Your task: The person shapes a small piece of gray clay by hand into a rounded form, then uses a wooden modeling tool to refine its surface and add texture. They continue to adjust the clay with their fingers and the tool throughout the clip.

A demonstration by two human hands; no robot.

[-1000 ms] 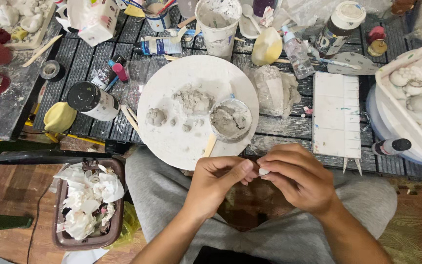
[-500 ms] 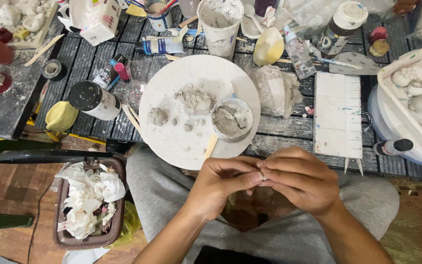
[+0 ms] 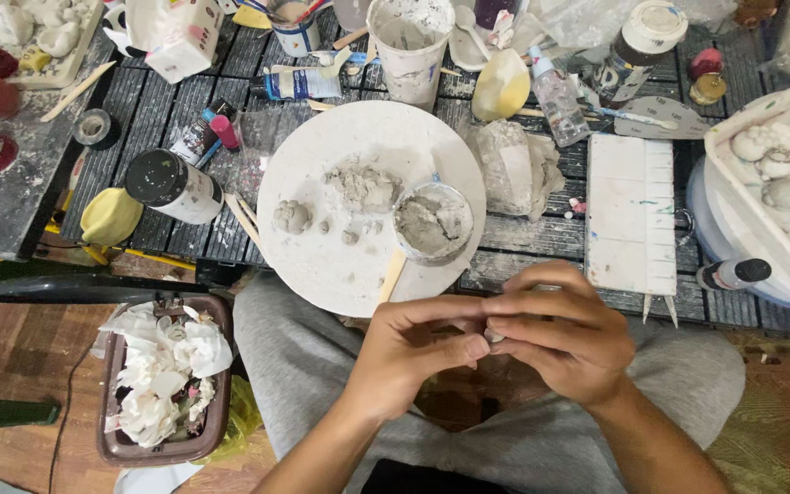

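My left hand (image 3: pixel 413 352) and my right hand (image 3: pixel 564 334) meet fingertip to fingertip over my lap, pinching a small pale lump of clay (image 3: pixel 494 335) that the fingers mostly hide. Just beyond them, on the slatted table, lies a round white board (image 3: pixel 317 174) with grey clay crumbs and a small clay ball (image 3: pixel 291 217). On the board's near right stands a small cup of grey clay paste (image 3: pixel 432 222), and a wooden stick (image 3: pixel 391 275) lies below it.
A brown bin of crumpled white paper (image 3: pixel 165 380) stands at the left by my knee. On the table: a white tile (image 3: pixel 631 210), a wrapped clay block (image 3: pixel 514 165), a white bucket (image 3: pixel 407 46), a black-lidded jar (image 3: pixel 171 186), a yellow cup (image 3: pixel 110 217), and a tray of clay pieces (image 3: pixel 779 174) at right.
Both hands stayed pressed together over my lap; the fingers shifted slightly as they work the small lump. Nothing on the table moved.
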